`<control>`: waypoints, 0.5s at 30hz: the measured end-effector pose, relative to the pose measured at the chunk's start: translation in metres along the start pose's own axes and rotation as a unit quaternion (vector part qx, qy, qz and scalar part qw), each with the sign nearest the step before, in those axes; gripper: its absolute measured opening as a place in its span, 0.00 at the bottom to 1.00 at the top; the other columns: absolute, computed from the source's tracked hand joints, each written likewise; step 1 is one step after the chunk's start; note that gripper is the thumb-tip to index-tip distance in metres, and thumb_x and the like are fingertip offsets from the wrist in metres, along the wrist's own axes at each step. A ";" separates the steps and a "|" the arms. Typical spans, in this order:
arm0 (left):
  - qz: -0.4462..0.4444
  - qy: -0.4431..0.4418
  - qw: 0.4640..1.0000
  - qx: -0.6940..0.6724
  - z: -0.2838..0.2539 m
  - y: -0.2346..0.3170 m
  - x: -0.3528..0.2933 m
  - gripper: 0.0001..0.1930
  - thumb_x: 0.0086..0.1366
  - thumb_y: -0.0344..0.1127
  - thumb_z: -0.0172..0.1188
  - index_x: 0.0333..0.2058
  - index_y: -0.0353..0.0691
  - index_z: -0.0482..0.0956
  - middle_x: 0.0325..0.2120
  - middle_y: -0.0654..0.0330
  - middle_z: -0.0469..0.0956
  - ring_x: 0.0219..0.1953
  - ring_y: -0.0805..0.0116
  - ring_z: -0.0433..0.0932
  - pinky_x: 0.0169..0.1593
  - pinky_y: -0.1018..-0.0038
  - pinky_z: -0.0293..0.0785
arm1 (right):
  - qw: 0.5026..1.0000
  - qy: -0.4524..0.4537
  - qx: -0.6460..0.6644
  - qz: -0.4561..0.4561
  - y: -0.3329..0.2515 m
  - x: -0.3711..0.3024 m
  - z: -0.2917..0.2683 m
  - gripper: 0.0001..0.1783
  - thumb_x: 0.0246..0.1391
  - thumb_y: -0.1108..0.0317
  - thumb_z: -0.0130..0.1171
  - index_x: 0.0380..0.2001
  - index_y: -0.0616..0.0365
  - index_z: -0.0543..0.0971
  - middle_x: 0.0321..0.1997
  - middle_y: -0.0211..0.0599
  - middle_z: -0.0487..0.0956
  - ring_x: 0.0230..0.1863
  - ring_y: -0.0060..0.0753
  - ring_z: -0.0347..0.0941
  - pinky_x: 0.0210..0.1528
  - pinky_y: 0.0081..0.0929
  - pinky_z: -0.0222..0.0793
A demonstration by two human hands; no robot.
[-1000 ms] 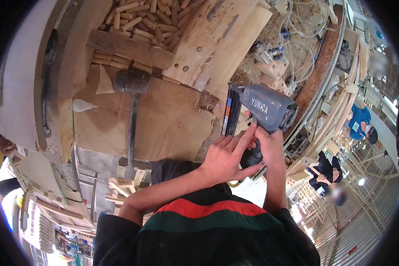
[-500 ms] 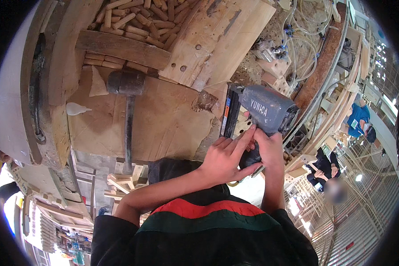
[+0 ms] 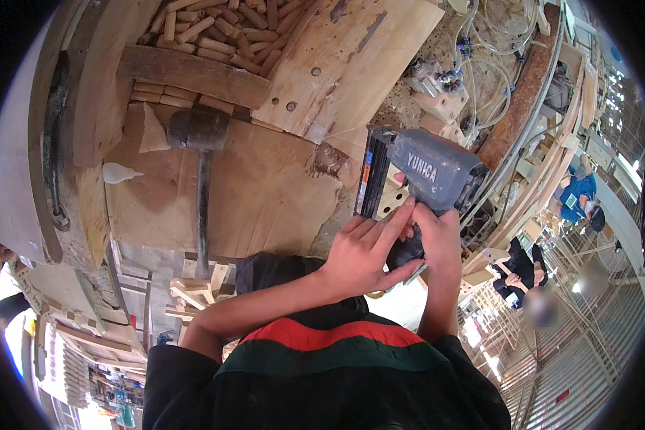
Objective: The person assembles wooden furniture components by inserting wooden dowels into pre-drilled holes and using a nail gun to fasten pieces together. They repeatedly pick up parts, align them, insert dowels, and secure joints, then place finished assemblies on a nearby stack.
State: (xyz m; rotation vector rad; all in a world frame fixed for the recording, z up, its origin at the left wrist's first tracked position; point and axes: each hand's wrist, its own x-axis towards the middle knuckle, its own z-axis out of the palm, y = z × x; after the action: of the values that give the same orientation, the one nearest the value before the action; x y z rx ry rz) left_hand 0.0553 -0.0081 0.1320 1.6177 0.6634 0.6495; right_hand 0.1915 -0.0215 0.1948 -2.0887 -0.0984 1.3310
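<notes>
To the left, a black mallet [image 3: 203, 168] lay on a brown sheet [image 3: 265, 186]. The left hand [image 3: 358, 254], index finger extended, touched the nail gun [image 3: 433, 168] near the likely trigger; whether it gripped, I cannot tell. A stray press could have fired a fastener. The gun was right of the sheet, long axis slanting sideways, nose leftward and away from the person. The right hand [image 3: 441, 244] wrapped its handle.
</notes>
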 end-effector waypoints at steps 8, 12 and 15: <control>-0.015 0.001 1.000 0.009 -0.003 0.000 0.002 0.48 0.50 0.50 0.72 0.61 0.24 0.61 0.27 0.56 0.80 0.25 0.63 0.79 0.35 0.69 0.72 | 1.000 -0.010 -0.016 0.018 -0.005 0.007 0.003 0.18 0.56 0.78 0.50 0.50 0.62 0.75 0.22 0.27 0.72 0.19 0.17 0.64 0.22 0.20 0.61; -0.034 -0.017 0.999 0.001 -0.004 0.003 -0.002 0.47 0.51 0.50 0.71 0.61 0.24 0.61 0.27 0.57 0.80 0.26 0.64 0.79 0.35 0.69 0.72 | 1.000 -0.011 -0.022 0.009 -0.006 0.004 0.004 0.12 0.56 0.78 0.50 0.44 0.63 0.76 0.22 0.27 0.72 0.19 0.17 0.65 0.22 0.21 0.62; -0.022 -0.032 0.999 0.008 -0.006 0.012 -0.006 0.45 0.51 0.49 0.71 0.60 0.26 0.62 0.28 0.57 0.79 0.27 0.63 0.79 0.35 0.69 0.72 | 1.000 -0.010 -0.023 0.015 0.002 -0.003 -0.005 0.11 0.53 0.79 0.53 0.42 0.63 0.74 0.22 0.29 0.73 0.19 0.19 0.67 0.21 0.22 0.63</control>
State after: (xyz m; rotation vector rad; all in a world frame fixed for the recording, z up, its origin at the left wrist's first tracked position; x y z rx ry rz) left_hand 0.0476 -0.0100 0.1447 1.6270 0.6563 0.5601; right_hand 0.1937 -0.0271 0.1978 -2.1227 -0.1073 1.3812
